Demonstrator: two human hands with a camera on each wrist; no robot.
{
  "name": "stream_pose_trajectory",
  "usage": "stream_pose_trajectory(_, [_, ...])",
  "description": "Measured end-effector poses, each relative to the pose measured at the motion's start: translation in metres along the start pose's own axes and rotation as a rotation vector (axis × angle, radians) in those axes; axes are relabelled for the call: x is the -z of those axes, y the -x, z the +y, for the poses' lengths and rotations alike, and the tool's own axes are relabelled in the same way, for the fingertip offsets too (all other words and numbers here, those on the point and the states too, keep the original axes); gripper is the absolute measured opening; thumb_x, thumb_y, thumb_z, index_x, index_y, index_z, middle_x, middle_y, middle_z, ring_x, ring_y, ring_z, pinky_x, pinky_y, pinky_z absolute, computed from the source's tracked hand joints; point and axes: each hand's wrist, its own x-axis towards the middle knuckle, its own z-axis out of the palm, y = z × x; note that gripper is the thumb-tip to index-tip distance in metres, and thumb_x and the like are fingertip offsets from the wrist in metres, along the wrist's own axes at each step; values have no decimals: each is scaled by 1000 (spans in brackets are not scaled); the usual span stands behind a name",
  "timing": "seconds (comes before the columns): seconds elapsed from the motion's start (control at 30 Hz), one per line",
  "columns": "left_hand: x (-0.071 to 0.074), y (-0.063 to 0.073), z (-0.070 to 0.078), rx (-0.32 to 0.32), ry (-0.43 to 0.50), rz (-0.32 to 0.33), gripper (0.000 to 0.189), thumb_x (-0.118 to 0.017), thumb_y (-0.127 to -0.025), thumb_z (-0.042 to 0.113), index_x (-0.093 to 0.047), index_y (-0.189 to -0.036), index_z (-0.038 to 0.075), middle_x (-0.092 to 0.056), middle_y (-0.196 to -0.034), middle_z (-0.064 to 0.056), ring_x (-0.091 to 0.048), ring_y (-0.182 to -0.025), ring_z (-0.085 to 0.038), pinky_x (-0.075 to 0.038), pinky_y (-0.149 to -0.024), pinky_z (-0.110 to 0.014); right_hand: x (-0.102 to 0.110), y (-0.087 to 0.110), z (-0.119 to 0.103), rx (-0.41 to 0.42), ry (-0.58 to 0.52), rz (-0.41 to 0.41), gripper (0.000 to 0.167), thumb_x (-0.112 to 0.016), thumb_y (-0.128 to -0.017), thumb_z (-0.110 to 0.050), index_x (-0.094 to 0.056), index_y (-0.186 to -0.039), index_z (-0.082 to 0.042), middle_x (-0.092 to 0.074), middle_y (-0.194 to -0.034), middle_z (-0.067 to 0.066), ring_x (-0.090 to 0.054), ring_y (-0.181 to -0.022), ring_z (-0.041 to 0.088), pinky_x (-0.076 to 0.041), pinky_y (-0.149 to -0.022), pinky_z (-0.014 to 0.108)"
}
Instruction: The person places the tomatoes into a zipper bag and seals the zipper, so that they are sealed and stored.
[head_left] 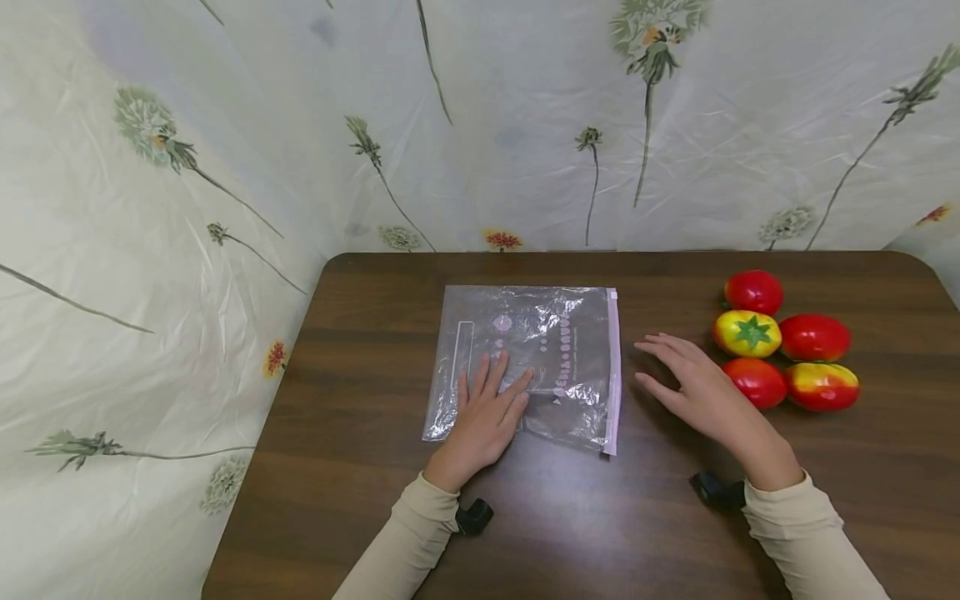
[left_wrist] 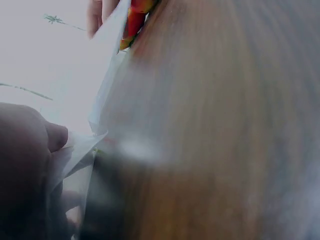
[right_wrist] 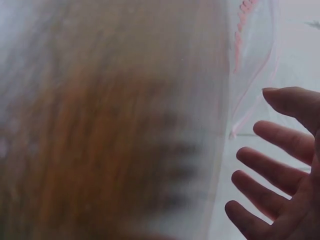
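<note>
A clear zip bag (head_left: 577, 342) with pink print and a pink slider strip (head_left: 613, 375) lies flat on the brown table. My left hand (head_left: 486, 417) rests on its lower left part, fingers spread and straight. In the left wrist view, a loose fold of plastic (left_wrist: 80, 150) rises beside the thumb. Right of the strip, my right hand (head_left: 705, 392) hovers low with relaxed, parted fingers and holds nothing. Just beyond it sit several glossy tomatoes: a yellow one (head_left: 746, 333) with a green star-shaped top, red ones (head_left: 815, 337), and a red-and-yellow one (head_left: 822, 387).
The wooden table (head_left: 360, 350) has rounded back corners. A pale curtain (head_left: 510, 125) with dandelion print hangs behind it and along the left side. Black wrist cameras (head_left: 475, 517) are strapped at both beige sleeves.
</note>
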Motion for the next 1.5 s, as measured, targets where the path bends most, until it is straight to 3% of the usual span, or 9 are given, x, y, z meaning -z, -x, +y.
stream_pose_trajectory(0.63, [0,0,-1,16,61,-8,52,-19,-112,45,-38,-160,35,-3,-176,2,10,-162,-26,10,-126,-61,-7,-26,8,-48,-53,-27,61,-70,-96,-40,-56,-145,-7,-50,-153,26,-40,-143,49,-33,-113,71])
stream_pose_trajectory(0.93, [2,0,0,17,64,-8,51,-21,-112,43,-38,-159,35,-3,-176,1,9,-163,-26,10,-126,-61,-8,-44,14,-36,-62,-73,61,-69,-97,-39,-55,-146,-5,-50,-153,26,-42,-142,48,-31,-116,69])
stream_pose_trajectory(1.23, [2,0,-1,11,59,-7,51,-21,-112,43,-39,-159,34,-5,-176,0,8,-163,-27,9,-126,-62,-9,-58,19,-25,-68,-56,64,-72,-96,-35,-52,-148,-4,-47,-155,27,-41,-143,47,-31,-117,68])
stream_pose_trajectory(1.5, [2,-1,-1,15,58,-14,51,-22,-112,43,-39,-159,34,-4,-176,1,9,-162,-25,11,-126,-60,-10,-68,22,3,-15,-75,71,-76,-93,-28,-47,-152,-2,-41,-157,30,-37,-144,51,-29,-118,69])
